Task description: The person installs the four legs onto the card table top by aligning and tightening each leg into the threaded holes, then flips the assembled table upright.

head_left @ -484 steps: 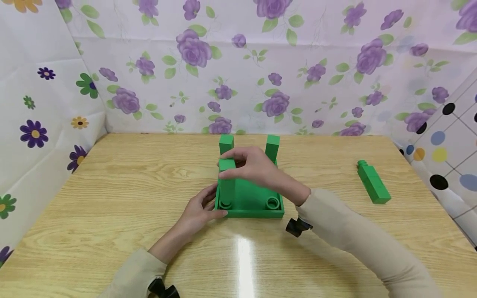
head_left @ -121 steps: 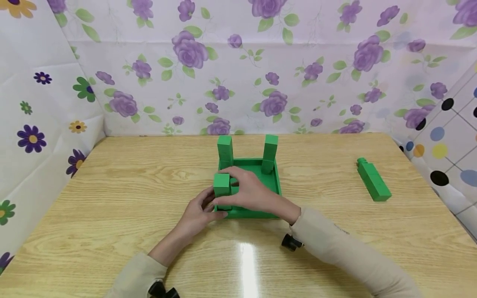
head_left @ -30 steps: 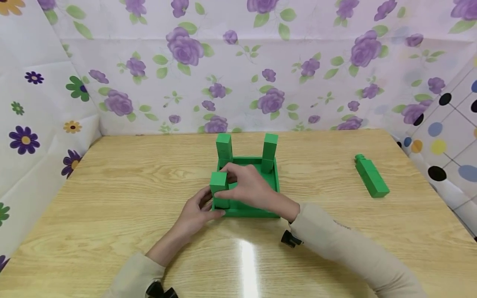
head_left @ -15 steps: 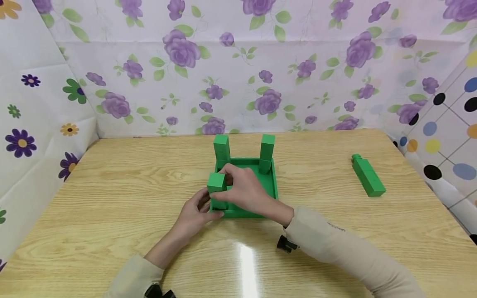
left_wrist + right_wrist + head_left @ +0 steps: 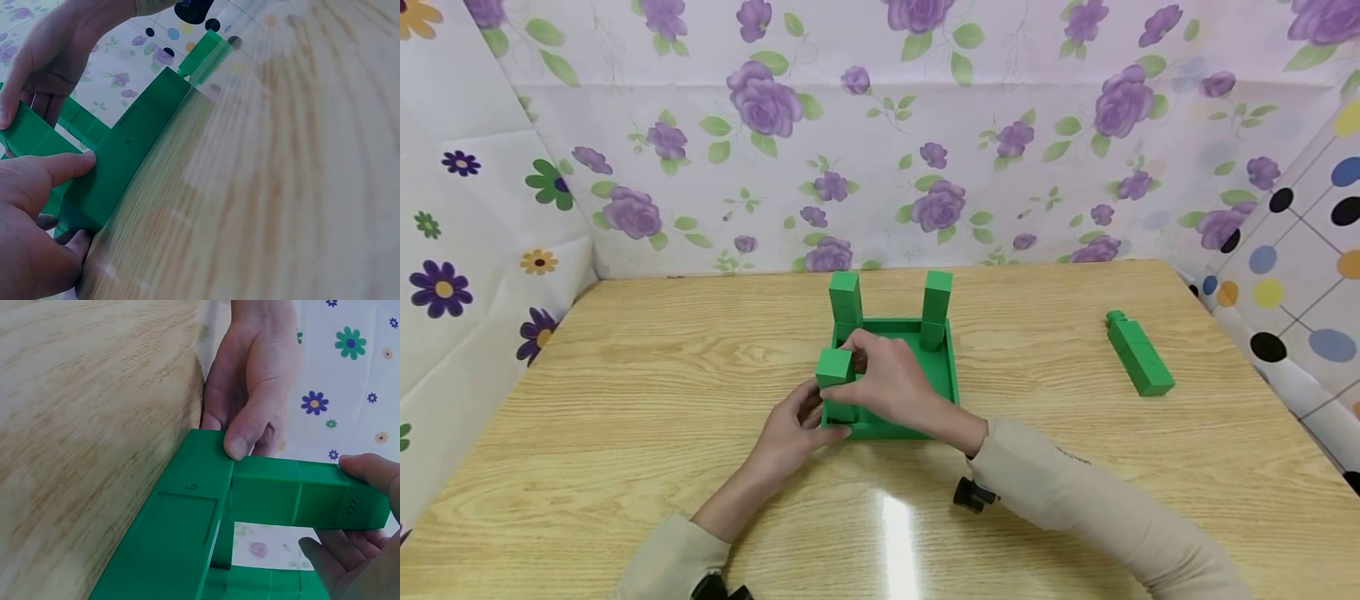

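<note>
A shallow green square base with raised rims (image 5: 895,431) lies on the table, shaped like an upturned toy table. My left hand (image 5: 790,429) grips its near left corner, thumb (image 5: 75,165) on the rim and fingers round the outer side. Between thumb and fingers my right hand (image 5: 891,379) pinches the upper part of a green square leg (image 5: 835,367), which stands upright at that same corner. In the right wrist view the leg (image 5: 269,487) meets the base right beside the left thumb. Other green legs, back left (image 5: 846,300) and back right (image 5: 937,304), stand upright.
Off to the right, a loose green leg (image 5: 1138,354) with a threaded end lies on the wooden table (image 5: 662,358). Flowered cloth (image 5: 760,167) hangs along the back and left, dotted cloth (image 5: 1292,275) along the right.
Sixteen seconds ago the leg stood higher, with its ring socket visible below; it now sits lower at the corner. During the last second both hands keep their grip and the view shifts slightly.
</note>
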The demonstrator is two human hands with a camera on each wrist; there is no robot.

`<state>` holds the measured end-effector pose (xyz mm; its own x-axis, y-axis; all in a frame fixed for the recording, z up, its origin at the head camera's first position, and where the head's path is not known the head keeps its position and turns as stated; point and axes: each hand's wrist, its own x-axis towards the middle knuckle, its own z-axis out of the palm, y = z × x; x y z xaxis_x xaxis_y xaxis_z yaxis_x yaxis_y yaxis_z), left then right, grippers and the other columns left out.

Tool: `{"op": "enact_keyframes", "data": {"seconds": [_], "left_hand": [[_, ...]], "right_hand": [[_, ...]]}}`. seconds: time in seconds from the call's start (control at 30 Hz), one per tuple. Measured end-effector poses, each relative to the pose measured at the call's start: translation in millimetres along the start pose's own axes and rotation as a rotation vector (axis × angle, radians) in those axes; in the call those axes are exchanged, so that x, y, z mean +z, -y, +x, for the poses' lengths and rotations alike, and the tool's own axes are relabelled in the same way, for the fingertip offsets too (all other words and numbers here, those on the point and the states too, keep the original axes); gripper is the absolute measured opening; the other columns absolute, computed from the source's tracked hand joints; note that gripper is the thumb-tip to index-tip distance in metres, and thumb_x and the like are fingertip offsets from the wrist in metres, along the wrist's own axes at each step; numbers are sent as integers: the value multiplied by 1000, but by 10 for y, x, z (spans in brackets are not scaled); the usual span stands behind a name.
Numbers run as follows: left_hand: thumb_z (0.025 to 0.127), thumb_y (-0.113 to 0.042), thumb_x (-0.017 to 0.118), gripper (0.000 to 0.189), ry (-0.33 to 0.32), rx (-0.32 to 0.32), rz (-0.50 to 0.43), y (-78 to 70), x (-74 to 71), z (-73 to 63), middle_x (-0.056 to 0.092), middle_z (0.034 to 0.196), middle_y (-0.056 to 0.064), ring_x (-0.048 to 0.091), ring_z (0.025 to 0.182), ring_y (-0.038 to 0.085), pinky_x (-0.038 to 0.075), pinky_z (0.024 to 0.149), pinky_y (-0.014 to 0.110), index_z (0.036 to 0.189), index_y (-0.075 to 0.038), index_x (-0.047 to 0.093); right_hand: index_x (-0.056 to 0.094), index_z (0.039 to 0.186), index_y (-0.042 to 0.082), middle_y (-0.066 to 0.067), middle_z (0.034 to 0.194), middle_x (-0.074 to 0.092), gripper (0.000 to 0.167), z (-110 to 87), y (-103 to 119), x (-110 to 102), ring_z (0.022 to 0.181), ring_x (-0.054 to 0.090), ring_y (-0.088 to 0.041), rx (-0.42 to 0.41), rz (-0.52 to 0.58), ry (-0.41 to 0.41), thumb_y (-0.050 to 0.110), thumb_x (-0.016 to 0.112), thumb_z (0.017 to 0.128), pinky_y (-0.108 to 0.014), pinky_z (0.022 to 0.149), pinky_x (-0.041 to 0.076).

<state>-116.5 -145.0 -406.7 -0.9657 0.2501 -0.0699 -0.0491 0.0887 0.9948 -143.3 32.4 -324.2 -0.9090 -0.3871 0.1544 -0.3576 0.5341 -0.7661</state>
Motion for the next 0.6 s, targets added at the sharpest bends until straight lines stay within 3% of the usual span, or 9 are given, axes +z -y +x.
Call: {"op": "enact_keyframes", "data": {"seconds": [0.47, 0.6], "left_hand": [[83, -2, 76, 74, -33, -2, 36, -15, 27, -24, 44, 143, 12, 40, 133, 25, 39, 107, 31, 146, -10, 39], [82, -2, 76, 74, -39, -8, 36, -14, 41, -15, 45, 142, 12, 40, 133, 25, 38, 107, 30, 146, -10, 40]], "right_hand": [[61, 90, 13, 7, 77, 62, 31, 43, -26, -26, 71, 58, -8, -43, 20, 48, 21, 86, 73, -23, 61, 48], [61, 92, 12, 6, 81, 62, 32, 31, -48, -28, 76, 60, -9, -46, 28, 52, 21, 85, 74, -24, 66, 51]]}}
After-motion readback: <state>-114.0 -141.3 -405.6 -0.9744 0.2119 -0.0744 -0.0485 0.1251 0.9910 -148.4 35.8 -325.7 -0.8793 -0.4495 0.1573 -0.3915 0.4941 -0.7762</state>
